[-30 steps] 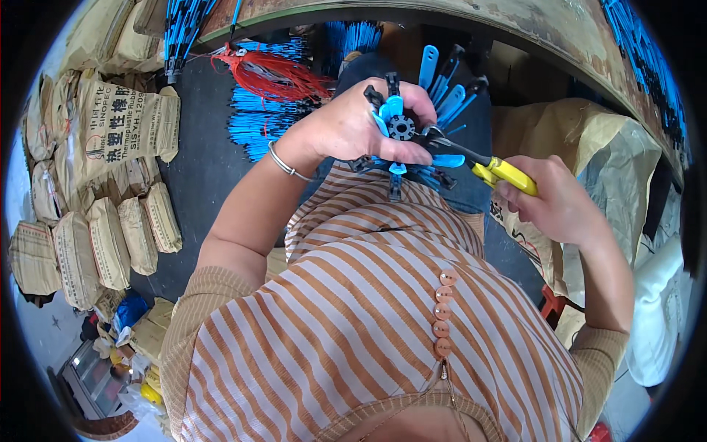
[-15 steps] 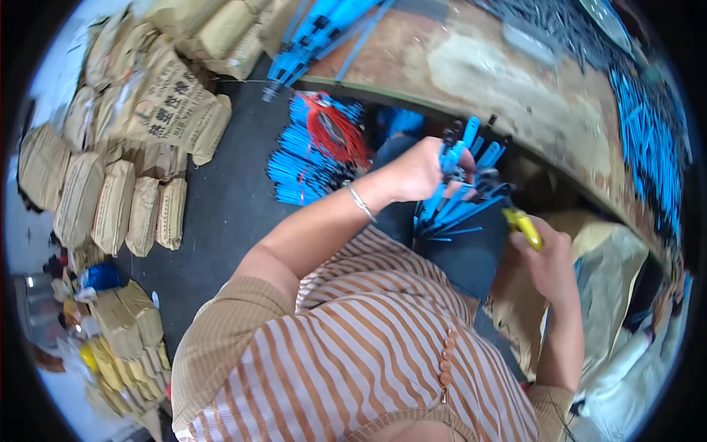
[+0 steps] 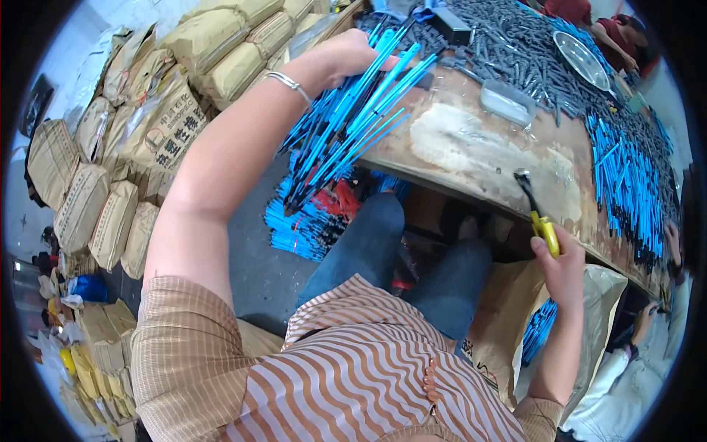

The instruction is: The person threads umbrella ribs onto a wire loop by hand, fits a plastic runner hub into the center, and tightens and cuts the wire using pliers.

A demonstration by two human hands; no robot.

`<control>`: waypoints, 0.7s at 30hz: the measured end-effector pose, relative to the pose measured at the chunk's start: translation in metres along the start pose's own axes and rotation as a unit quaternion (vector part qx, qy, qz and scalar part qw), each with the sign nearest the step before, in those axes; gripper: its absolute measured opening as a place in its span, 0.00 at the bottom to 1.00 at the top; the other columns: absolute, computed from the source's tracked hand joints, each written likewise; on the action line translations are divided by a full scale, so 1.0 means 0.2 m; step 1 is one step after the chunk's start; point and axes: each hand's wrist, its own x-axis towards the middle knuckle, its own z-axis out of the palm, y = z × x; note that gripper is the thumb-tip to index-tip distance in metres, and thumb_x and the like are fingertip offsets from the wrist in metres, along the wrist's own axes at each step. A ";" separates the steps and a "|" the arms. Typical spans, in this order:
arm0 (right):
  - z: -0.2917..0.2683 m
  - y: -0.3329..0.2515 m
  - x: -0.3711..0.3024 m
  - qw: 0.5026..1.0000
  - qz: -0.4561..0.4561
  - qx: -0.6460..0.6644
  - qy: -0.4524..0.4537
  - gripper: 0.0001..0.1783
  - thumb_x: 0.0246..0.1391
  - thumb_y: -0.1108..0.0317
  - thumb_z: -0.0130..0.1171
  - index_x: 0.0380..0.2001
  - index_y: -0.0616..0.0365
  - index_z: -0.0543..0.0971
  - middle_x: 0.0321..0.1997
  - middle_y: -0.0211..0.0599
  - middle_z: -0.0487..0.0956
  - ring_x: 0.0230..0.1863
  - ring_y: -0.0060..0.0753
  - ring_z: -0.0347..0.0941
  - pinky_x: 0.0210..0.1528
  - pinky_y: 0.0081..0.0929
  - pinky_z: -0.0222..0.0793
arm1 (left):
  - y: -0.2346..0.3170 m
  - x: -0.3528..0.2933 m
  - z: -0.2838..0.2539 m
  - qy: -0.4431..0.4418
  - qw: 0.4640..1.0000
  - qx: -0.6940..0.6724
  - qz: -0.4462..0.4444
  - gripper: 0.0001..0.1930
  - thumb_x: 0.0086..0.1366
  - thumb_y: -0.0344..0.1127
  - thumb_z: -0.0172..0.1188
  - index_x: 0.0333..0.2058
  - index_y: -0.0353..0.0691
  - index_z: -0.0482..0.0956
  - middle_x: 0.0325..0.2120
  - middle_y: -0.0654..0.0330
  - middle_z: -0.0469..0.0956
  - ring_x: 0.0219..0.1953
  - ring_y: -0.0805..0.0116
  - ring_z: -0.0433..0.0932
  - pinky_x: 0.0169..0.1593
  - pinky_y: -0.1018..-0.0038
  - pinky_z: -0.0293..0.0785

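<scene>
Left hand (image 3: pixel 355 57) partly behind blue strips (image 3: pixel 355 107)

We can make out large dark Chinese characters (image 3: pixel 179 138) on the brown sack (image 3: pixel 163 120) at left; print on the tan packages (image 3: pixel 113 227) just below is too small to read.
</scene>
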 end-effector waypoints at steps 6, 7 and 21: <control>0.07 -0.08 0.12 0.996 -0.084 -0.038 0.017 0.17 0.43 0.66 0.65 0.37 0.63 0.76 0.22 0.43 0.76 0.20 0.35 0.72 0.26 0.28 0.66 | -0.21 0.40 0.00 0.279 0.735 0.614 0.070 0.17 0.52 0.45 0.62 0.28 0.33 0.80 0.28 0.50 0.79 0.31 0.59 0.80 0.35 0.65 0.76; 0.06 -0.09 0.14 0.996 -0.070 -0.063 0.010 0.18 0.43 0.66 0.65 0.38 0.62 0.76 0.24 0.44 0.76 0.23 0.36 0.73 0.28 0.29 0.67 | -0.25 0.43 0.00 0.269 0.745 0.607 0.062 0.17 0.52 0.45 0.62 0.28 0.33 0.80 0.28 0.50 0.79 0.31 0.59 0.80 0.35 0.65 0.76; 0.31 0.04 0.53 0.957 -0.111 -0.252 0.092 0.27 0.43 0.52 0.63 0.46 0.54 0.72 0.37 0.49 0.76 0.36 0.50 0.73 0.37 0.41 0.68 | -0.26 0.41 0.07 0.356 0.630 0.659 0.207 0.21 0.53 0.48 0.60 0.39 0.39 0.69 0.27 0.56 0.75 0.30 0.59 0.77 0.31 0.67 0.75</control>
